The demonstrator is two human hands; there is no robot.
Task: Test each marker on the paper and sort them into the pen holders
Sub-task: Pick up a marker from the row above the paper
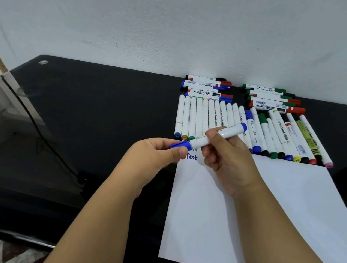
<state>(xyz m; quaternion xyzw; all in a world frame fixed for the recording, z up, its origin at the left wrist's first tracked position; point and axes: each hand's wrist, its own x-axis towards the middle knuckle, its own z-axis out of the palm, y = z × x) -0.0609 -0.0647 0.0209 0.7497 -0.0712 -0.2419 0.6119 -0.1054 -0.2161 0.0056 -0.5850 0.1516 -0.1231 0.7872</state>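
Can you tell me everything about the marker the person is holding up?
The marker has a white, plastic-looking barrel with small print on it and a blue plug at its far end. It is tilted, far end higher, above the top left corner of the paper. The right hand grips the barrel in its curled fingers. The left hand pinches the blue cap at the near end, which covers the tip, so no nib shows. Blue writing reading "Test" sits on the paper just below.
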